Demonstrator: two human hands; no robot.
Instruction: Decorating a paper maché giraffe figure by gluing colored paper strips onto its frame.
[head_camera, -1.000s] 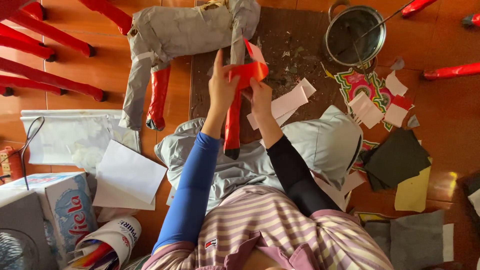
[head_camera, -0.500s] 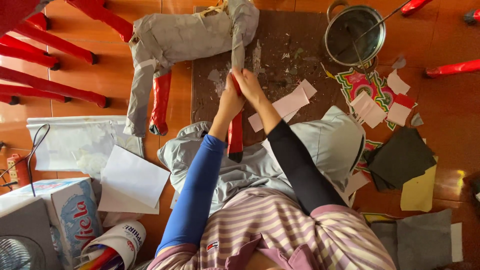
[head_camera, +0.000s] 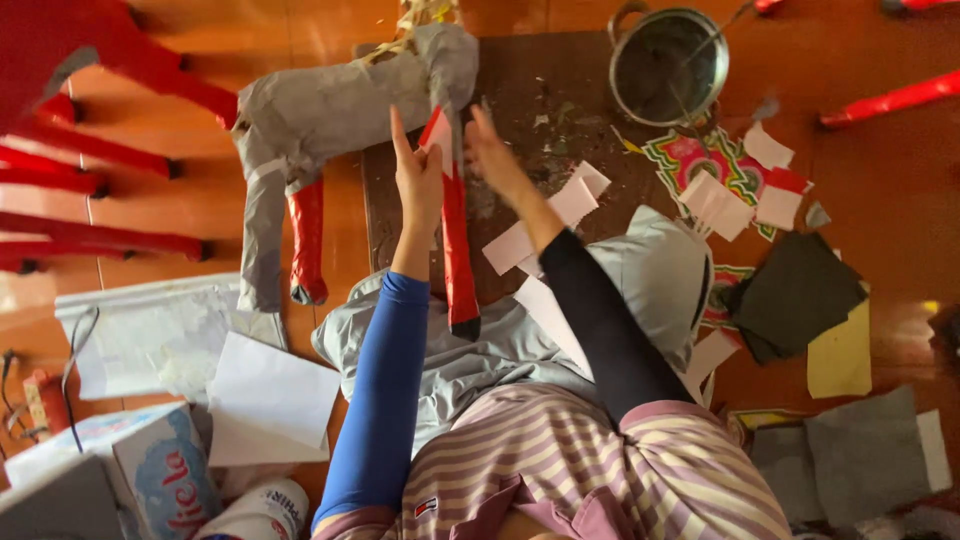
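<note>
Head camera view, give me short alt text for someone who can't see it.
Seen from above, a left hand and right hand press a red paper strip onto the leg of a grey papier-mache animal. Paper scraps and a metal pot lie nearby.

Both hands, left hand (head_camera: 418, 178) and right hand (head_camera: 492, 155), flank the grey paper animal's (head_camera: 330, 100) red leg (head_camera: 455, 240).

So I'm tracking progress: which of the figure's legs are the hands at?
The long red leg between the left hand and right hand; the other red leg and grey leg hang untouched.
</note>
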